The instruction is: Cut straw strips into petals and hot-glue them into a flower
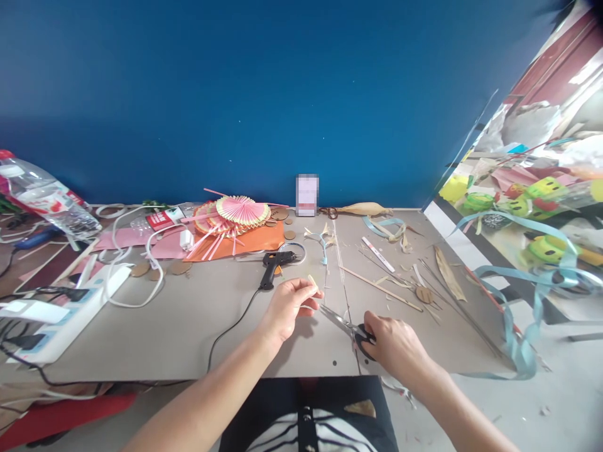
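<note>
Fingers of the left hand were pinched closed on a small pale piece above the near middle of the bench, while those of the right hand were curled around the black handles of the scissors, whose blades pointed far and left, tips just beside the left fingertips. Farther off on the bench lay a black glue gun to the left, a light-blue branched stem with pale tips, and, to the right, a white pen and a thin wooden strip.
</note>
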Demonstrator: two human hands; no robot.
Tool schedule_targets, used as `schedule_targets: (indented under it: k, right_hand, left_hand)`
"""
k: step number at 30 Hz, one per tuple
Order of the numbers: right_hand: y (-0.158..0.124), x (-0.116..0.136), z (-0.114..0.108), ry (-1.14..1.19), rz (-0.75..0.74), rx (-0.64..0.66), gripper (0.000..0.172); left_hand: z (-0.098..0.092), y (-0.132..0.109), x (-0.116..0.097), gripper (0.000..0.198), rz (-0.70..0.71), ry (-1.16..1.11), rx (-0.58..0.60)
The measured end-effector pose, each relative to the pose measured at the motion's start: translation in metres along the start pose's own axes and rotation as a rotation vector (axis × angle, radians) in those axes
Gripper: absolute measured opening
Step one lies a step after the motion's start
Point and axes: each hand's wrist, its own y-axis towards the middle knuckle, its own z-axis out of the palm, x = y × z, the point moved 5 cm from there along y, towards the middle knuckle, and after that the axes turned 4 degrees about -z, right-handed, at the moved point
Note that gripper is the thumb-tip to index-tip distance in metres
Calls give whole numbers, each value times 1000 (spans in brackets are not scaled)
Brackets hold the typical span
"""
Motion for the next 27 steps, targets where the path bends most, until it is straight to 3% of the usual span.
schedule_targets:
  k: [5,13,15,18,20,27]
  right_hand:
    - [6,10,-5,-142,-114,88,10]
    - [23,3,-10,86,-294,264,10]
    - [27,-7,-19,111,-280,211,4]
    - [39,-34,-35,-27,-18,-52,16]
    - [44,-46,-37,-90,95,-149,21]
    - [53,-54,-27,-119,106,-203,20]
  left_hand:
    - [5,2,5,18,-2,-20,19]
    - [13,2,8,18,-38,7,75]
    - [14,2,8,18,-42,23,85]
    - [16,2,9,18,-31,28,81]
    - [17,4,10,18,-25,15,77]
    - [21,12,16,14,-34,-41,82]
